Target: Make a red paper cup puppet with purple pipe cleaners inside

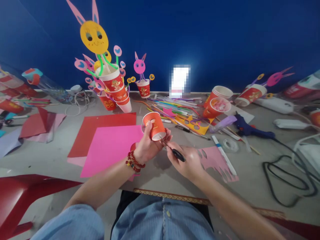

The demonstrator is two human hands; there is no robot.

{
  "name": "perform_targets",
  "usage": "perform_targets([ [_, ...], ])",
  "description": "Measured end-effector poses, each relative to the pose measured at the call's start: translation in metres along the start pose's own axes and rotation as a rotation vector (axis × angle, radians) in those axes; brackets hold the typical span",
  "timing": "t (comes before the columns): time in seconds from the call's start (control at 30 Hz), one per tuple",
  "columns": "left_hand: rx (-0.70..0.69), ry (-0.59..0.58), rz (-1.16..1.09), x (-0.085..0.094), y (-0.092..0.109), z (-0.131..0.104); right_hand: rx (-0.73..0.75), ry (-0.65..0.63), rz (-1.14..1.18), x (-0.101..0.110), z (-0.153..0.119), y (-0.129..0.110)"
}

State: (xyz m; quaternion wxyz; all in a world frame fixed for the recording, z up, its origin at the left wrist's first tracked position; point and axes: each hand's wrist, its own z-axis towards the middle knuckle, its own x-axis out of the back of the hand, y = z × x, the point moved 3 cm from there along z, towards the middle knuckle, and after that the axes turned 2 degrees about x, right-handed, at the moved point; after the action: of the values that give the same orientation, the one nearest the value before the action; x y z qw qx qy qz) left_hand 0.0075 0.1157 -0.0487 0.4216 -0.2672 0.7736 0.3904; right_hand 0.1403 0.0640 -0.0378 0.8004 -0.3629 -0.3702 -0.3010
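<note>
My left hand (147,146) is wrapped round a red-orange paper cup (158,126), which lies tilted with its white base toward me and its mouth up and to the left. In my right hand (186,160) is a pair of scissors (178,154) with dark handles. Their blades point at the cup's base, and the tip is at or very near it; contact is hard to make out. Under my left forearm lies a bright pink paper sheet (110,146), overlapping a red sheet (82,140). A pink cut-out scrap (215,161) is right of my right hand.
Decorated stacked cups (116,83) with a yellow paper face stand at back left. Behind my hands lie many coloured pipe cleaners and sticks (175,105). To the right are a blue glue gun (252,128), its dark cord (268,180), a white marker (223,155) and clear tape (230,145).
</note>
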Motion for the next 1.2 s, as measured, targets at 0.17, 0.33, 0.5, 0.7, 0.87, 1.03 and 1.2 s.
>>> perform_targets([
  [0.17,-0.005,0.026,0.018,-0.001,-0.001,-0.001,0.005,0.019,0.019,0.001,0.0,-0.001],
  [0.33,-0.011,0.029,0.019,-0.001,-0.001,-0.001,-0.013,-0.018,0.043,0.0,-0.001,0.0],
  [0.5,-0.003,0.007,0.012,0.0,-0.003,-0.001,-0.005,-0.013,0.016,-0.001,-0.001,-0.001],
  [0.7,-0.042,0.048,0.005,0.001,-0.004,-0.001,0.014,-0.006,-0.029,-0.001,-0.001,-0.003],
  [0.87,-0.069,0.044,0.028,-0.003,-0.005,-0.005,-0.007,0.003,-0.01,-0.001,-0.002,-0.004],
  [1.03,-0.242,0.121,0.08,-0.005,-0.005,-0.01,-0.028,0.005,0.059,-0.003,-0.002,-0.007],
  [1.2,-0.348,0.112,0.173,-0.006,-0.007,-0.01,-0.136,-0.08,0.293,-0.007,-0.002,-0.007],
])
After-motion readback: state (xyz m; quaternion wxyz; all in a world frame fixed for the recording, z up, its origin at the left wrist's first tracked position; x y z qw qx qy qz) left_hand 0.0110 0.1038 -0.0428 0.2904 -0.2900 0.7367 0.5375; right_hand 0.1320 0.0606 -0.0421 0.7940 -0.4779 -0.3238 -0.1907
